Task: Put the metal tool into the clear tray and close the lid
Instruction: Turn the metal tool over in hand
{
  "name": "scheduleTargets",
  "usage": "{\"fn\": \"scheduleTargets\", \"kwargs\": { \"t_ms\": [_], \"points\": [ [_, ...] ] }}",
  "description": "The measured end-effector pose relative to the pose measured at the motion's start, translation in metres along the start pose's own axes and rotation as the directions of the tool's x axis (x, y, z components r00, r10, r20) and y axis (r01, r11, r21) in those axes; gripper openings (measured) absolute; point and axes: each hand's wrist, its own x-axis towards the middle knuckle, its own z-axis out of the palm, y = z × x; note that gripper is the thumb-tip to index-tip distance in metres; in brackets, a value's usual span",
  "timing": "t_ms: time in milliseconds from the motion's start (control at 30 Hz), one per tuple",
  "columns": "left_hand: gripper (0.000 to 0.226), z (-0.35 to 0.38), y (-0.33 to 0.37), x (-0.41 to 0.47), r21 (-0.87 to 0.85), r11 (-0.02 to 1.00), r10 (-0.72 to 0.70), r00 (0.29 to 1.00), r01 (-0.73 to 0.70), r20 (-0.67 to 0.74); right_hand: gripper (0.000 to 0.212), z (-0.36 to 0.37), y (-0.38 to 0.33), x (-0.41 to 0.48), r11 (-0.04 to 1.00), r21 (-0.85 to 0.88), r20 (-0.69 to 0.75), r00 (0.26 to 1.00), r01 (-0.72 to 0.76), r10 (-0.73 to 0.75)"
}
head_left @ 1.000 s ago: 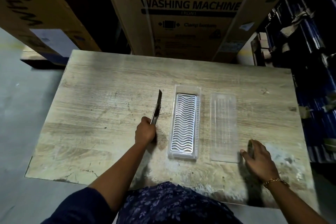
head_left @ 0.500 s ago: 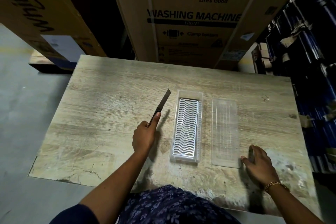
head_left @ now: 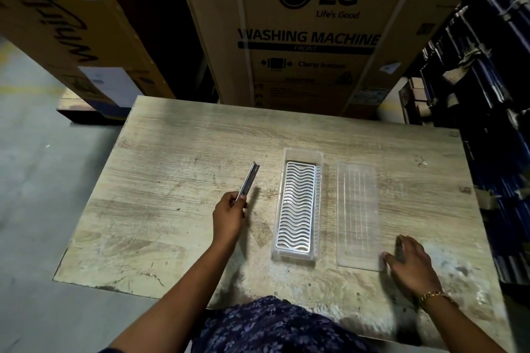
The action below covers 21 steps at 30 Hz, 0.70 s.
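Note:
My left hand grips the near end of a long flat metal tool, which is lifted off the table and points away and slightly right. The clear tray lies lengthwise just right of it, with a white wavy grid insert inside. Its clear ribbed lid lies flat on the table to the tray's right. My right hand rests on the table with its fingers touching the lid's near right corner, holding nothing.
The worn wooden table is backed by a large cardboard washing machine box. Another cardboard box stands at the back left. Dark blue stacked goods line the right side. Grey floor lies to the left.
My left hand has raised the metal tool off the table and shifted it a little left, away from the tray. My right hand stays by the lid's corner. The camera has tilted.

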Motion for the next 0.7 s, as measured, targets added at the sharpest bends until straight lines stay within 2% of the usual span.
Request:
{"fn": "scheduleTargets", "kwargs": {
  "t_ms": [133, 233, 533, 633, 700],
  "points": [
    [0.021, 0.000, 0.012, -0.005, -0.230, 0.966, -0.097, 0.991, 0.116, 0.091, 0.068, 0.002, 0.001, 0.001, 1.000, 0.006, -0.008, 1.000, 0.002, -0.002],
    [0.025, -0.001, 0.019, -0.007, -0.335, 0.924, -0.146, 0.980, 0.183, 0.132, 0.068, 0.003, 0.002, 0.001, 1.000, 0.007, -0.010, 1.000, 0.008, -0.008],
    [0.013, -0.006, 0.027, -0.015, -0.296, 0.947, -0.096, 0.989, 0.124, 0.109, 0.068, 0.003, 0.002, 0.001, 1.000, 0.029, 0.000, 1.000, 0.005, -0.005],
    [0.016, -0.010, 0.035, -0.013, -0.309, 0.937, -0.115, 0.979, 0.163, 0.168, 0.068, 0.005, 0.002, -0.001, 0.999, 0.049, 0.001, 1.000, 0.000, 0.000],
    [0.014, -0.020, 0.044, -0.005, -0.224, 0.961, -0.110, 0.967, 0.163, 0.228, 0.068, 0.005, 0.000, -0.003, 0.999, 0.051, -0.005, 1.000, 0.002, -0.001]
  ]
}}
